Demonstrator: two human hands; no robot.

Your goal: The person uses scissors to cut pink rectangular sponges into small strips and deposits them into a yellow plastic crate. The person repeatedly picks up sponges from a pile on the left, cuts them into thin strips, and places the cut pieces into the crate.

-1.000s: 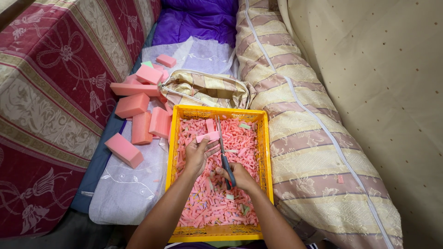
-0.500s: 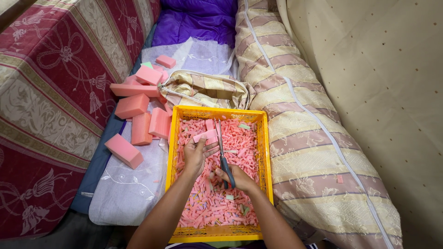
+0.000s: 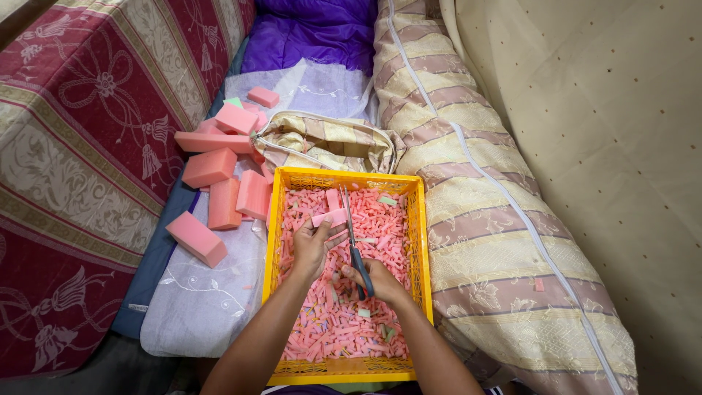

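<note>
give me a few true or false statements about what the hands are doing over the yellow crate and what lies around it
1. The right hand holds scissors. True.
2. The left hand holds a green foam strip. False: it holds a pink foam strip.
3. The yellow crate is filled with small pink foam pieces. True.
4. The big pink foam blocks lie to the right of the crate. False: they lie to its left, on the pale cloth.
5. The scissor blades point toward the person. False: they point away, toward the crate's far edge, next to the held strip.
</note>
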